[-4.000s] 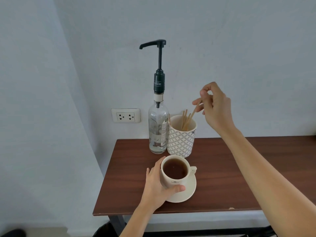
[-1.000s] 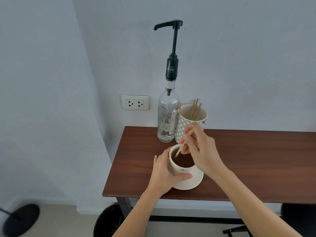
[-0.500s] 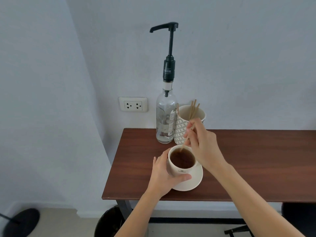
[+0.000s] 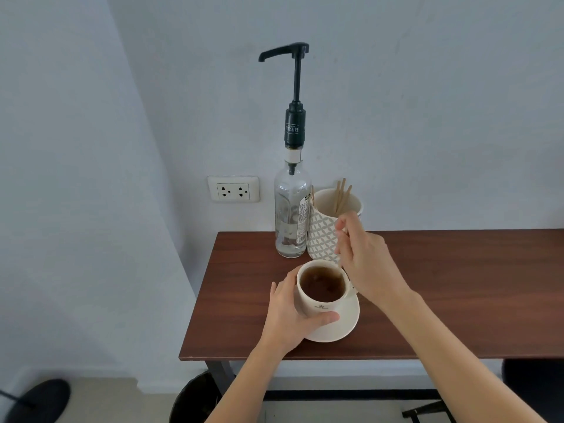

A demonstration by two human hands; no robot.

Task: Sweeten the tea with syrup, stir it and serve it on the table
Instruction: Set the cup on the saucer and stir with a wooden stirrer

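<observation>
A white cup of dark tea [image 4: 320, 285] stands on a white saucer [image 4: 341, 325] near the front left of the brown table [image 4: 442, 285]. My left hand [image 4: 290, 312] wraps around the cup's left side and holds it. Just right of the cup, my right hand [image 4: 366, 264] pinches a thin wooden stir stick [image 4: 341, 254] whose lower end dips into the tea at the cup's far right rim. The clear syrup bottle [image 4: 290, 215] with a tall black pump stands behind the cup by the wall.
A patterned white holder [image 4: 323, 236] with several wooden sticks stands right of the bottle. A wall socket [image 4: 233, 189] sits left of the bottle. A dark bin [image 4: 195, 398] is under the table's left end, and a dark round base [image 4: 36, 398] lies on the floor.
My right hand took a stick from the holder and brought it down into the tea; over the last second the stick has moved around inside the cup. My left hand has kept its hold.
</observation>
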